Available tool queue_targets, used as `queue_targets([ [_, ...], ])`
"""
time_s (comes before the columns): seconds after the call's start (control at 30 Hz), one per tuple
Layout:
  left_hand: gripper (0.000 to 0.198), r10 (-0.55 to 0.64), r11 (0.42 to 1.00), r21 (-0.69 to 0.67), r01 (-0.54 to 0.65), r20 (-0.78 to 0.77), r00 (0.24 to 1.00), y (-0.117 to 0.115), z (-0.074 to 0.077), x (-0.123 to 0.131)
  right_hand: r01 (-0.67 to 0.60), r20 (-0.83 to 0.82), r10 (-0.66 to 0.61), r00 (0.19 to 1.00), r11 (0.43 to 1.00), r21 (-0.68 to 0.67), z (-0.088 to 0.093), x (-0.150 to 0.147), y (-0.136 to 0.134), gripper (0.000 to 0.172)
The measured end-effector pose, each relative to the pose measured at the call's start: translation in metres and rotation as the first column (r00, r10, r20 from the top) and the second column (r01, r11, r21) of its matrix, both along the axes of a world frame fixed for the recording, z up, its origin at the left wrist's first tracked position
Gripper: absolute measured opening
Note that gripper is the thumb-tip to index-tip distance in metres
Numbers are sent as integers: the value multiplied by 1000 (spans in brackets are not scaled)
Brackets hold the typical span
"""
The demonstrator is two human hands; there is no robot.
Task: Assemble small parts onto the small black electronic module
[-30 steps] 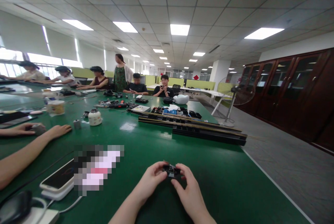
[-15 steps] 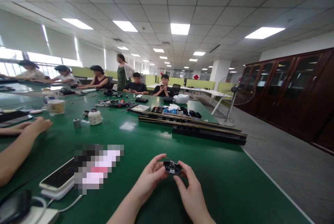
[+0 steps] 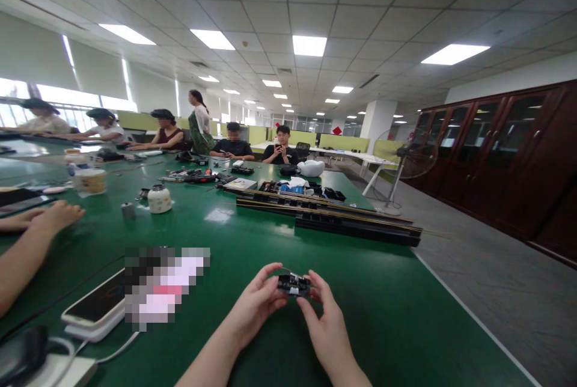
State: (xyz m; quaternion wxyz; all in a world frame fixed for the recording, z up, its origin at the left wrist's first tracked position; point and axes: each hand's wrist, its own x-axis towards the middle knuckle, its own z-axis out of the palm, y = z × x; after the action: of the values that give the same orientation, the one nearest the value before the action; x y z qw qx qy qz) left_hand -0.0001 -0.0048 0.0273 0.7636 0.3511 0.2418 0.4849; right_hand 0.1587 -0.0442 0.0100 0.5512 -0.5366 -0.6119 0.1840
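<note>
One dark device (image 3: 294,285), held over a green table (image 3: 406,327), sits between the left hand (image 3: 256,309) and the right hand (image 3: 327,321). Left: thumb and fingers pinch the device's left end; forefinger lifted, its tip beside a thin wire (image 3: 286,270). Right: forefinger at the upper right corner, thumb near the lower edge, pinching the right end; remaining fingers partly hidden. Device open-faced, small parts showing, pale piece at its near edge. Left of the fingers: one phone (image 3: 94,303) on a white stand (image 3: 97,330); farther left, another person's arm (image 3: 27,261). Ahead and left of the fingers: one metal cylinder (image 3: 128,211) near one white jar (image 3: 160,199); one tub (image 3: 90,181) beyond. Ahead and right, well apart from the fingers: black rails (image 3: 356,232) bearing thin brass-coloured rods (image 3: 342,215). Far beyond: one fan (image 3: 400,173).
</note>
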Motion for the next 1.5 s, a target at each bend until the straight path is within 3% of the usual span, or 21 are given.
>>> queue_targets([
  [0.1, 28, -33, 993, -110, 40, 58, 998, -1, 3, 1, -1, -11, 1, 1000, 1000, 2, 0, -1, 0, 43],
  [0.27, 48, -194, 937, -244, 248, 226, 955, -6, -1, 11, -24, 14, 24, 1000, 999, -31, 2, -4, -3, 45],
  [0.37, 59, -294, 893, -246, 378, 317, 902, -11, -5, 18, -18, 32, 20, 999, 998, -53, 4, -5, -5, 45],
  [0.47, 63, -317, 881, -208, 424, 407, 857, -14, -4, 21, -23, 46, 26, 999, 998, -54, 3, -5, -5, 46],
  [0.67, 57, -303, 882, -185, 434, 481, 822, -13, -3, 19, -40, 77, 43, 996, 999, -35, -1, -5, -2, 45],
  [1.13, 45, -242, 921, -194, 337, 392, 888, -13, 0, 19, -20, 123, 18, 992, 1000, 9, 5, -6, -4, 41],
  [1.5, 53, -239, 927, -183, 327, 384, 892, -13, 2, 18, -59, 137, 51, 989, 997, 56, 11, -6, -7, 41],
])
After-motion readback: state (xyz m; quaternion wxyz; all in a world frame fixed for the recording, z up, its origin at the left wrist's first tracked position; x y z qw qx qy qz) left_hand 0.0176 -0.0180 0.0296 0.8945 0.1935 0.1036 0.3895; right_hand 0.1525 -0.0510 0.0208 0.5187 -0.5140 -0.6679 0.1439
